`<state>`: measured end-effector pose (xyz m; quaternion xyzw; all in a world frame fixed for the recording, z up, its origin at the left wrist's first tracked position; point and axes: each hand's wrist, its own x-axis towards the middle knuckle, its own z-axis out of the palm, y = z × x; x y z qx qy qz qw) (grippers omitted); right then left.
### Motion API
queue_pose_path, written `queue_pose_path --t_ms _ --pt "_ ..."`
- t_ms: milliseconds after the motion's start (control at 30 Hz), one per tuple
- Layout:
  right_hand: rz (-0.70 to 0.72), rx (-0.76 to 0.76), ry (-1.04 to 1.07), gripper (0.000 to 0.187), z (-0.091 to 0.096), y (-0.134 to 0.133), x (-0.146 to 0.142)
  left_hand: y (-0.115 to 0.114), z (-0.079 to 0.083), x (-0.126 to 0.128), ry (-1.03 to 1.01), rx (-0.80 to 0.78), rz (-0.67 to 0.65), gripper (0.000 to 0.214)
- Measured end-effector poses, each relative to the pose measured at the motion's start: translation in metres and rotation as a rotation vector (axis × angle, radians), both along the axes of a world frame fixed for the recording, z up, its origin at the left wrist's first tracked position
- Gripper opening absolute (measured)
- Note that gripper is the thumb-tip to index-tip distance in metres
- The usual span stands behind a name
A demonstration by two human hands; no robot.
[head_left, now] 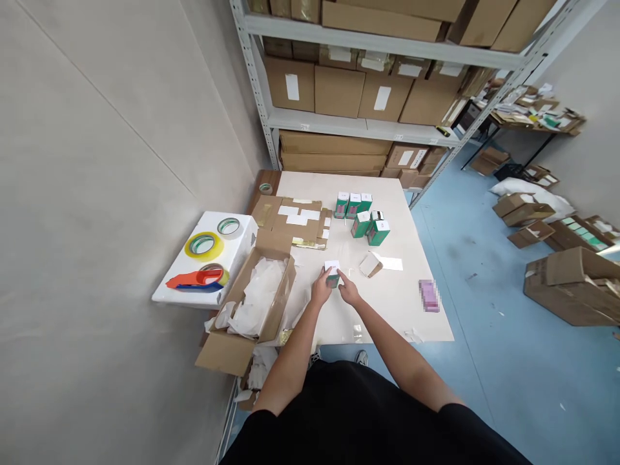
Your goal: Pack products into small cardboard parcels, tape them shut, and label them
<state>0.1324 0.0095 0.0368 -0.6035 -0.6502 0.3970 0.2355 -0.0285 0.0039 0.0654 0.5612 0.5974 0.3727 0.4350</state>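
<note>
A small green-and-white carton (332, 274) is held above the white tabletop, close to its near edge. Fingers of my left hand (320, 288) are closed on its left side. On the other side, my right hand (349, 289) has its fingertips against the carton, the index finger stretched along its edge. Similar green cartons (353, 206) stand upright in two groups farther back on the table; one green carton (376, 217) seems to have its top flap up. An open white carton piece (371, 265) lies to the right of my hands.
Left of my arms is an open cardboard box (290, 274) with white paper (261, 294). Beyond it lies flattened cardboard (271, 223). Tape rolls (204, 244) and an orange-and-blue tape dispenser (196, 280) rest on a white block (194, 226). Shelving (329, 123) stands behind the table.
</note>
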Motion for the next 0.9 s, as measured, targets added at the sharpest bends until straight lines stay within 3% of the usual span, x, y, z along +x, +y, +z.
queue_pose_path --t_ms 200,333,433,567,733,900 --pt "0.204 0.014 -0.089 0.084 0.002 0.026 -0.022 0.024 0.01 -0.027 0.073 -0.132 0.057 0.054" --pt "0.132 0.035 -0.131 0.076 0.011 0.024 -0.023 0.017 0.02 -0.036 0.056 -0.037 0.031 0.054" --pt "0.037 0.172 -0.12 0.07 0.025 0.014 -0.028 0.004 0.036 -0.042 0.076 0.076 0.02 0.061" --pt "0.0 0.418 -0.082 0.056 0.049 -0.005 -0.045 -0.013 0.068 -0.061 0.094 0.282 0.158 0.061" --pt "0.004 0.505 -0.071 0.034 0.077 -0.02 -0.087 -0.033 0.12 -0.104 0.111 0.497 0.4 0.055" --pt "0.27 0.583 -0.007 0.037 0.104 -0.014 -0.17 -0.066 0.179 -0.158 0.04 0.654 0.603 0.056"
